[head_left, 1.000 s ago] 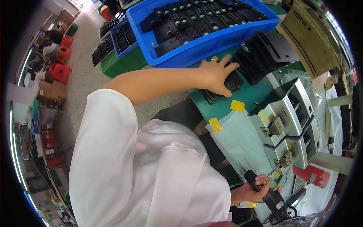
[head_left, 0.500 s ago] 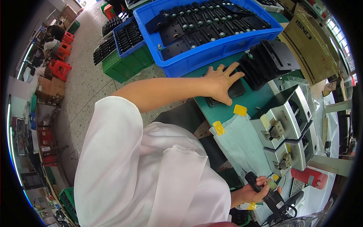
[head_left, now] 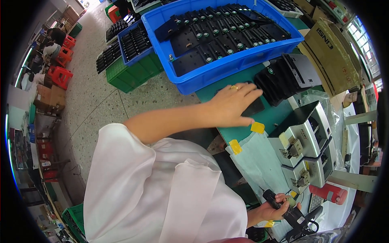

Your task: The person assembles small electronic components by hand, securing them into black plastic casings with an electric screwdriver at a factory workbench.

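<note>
My left hand (head_left: pixel 234 106) hovers or rests over a dark flat part (head_left: pixel 256 107) on the green work surface; its fingers are stretched out and apart. Whether the palm touches the part cannot be made out, since the hand covers most of it. Lower right, my right hand (head_left: pixel 269 211) is wrapped round a black electric screwdriver (head_left: pixel 295 218), its thin bit pointing toward the upper left. Beyond the left hand stands a row of black panels (head_left: pixel 275 81), with a grey-faced one (head_left: pixel 302 72) at its right end.
A large blue bin (head_left: pixel 227 75) of black assemblies stands at the far side. Two silver-and-black housings (head_left: pixel 302 141) sit right of a white sheet (head_left: pixel 259 162) taped with yellow pieces. A red bottle (head_left: pixel 328 193), a cardboard box (head_left: pixel 330 56) and green crates (head_left: pixel 133 73) are around.
My left hand has lifted or drawn back slightly toward me, its fingers less spread over the dark part. My right hand keeps the electric screwdriver in nearly the same place.
</note>
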{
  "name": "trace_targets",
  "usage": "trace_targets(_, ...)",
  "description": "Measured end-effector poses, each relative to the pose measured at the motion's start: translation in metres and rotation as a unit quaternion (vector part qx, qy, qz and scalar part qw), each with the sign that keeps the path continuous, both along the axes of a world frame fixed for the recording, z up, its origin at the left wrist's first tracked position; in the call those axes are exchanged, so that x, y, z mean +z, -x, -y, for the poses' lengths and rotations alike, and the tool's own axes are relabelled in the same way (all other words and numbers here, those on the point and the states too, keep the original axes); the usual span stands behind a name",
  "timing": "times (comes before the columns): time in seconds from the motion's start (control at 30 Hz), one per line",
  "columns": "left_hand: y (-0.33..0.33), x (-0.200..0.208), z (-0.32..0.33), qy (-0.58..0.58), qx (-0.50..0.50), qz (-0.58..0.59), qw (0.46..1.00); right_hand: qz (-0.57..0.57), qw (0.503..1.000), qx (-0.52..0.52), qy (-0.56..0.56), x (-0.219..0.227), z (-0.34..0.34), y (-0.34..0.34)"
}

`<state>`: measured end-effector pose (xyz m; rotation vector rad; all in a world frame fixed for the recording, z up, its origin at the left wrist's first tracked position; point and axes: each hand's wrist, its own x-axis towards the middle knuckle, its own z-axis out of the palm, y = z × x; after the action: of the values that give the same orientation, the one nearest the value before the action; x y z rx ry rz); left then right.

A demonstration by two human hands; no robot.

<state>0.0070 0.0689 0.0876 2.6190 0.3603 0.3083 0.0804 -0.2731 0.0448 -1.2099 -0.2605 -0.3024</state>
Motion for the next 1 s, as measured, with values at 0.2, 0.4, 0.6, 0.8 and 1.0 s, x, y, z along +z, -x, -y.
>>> trace_targets(0.2,0.045,0.035,0.006,0.067,-0.031,0.125,0.989,0.010,1.000,0.008,-0.022,0.007,-0.010,0.000)
trace_targets(0.4,0.067,0.056,-0.024,0.116,0.007,0.205,0.972,0.029,0.999,-0.022,0.008,0.015,-0.007,-0.002)
trace_targets(0.6,0.067,0.054,-0.051,0.164,0.044,0.285,0.943,0.035,0.999,-0.041,0.007,0.024,-0.007,-0.004)
trace_targets(0.8,0.073,0.059,-0.074,0.105,0.086,0.308,0.942,0.031,0.998,-0.053,0.016,0.028,-0.018,-0.002)
trace_targets(1.0,0.077,0.050,-0.133,0.019,0.200,0.275,0.940,0.052,0.998,-0.021,0.006,0.033,-0.024,-0.003)
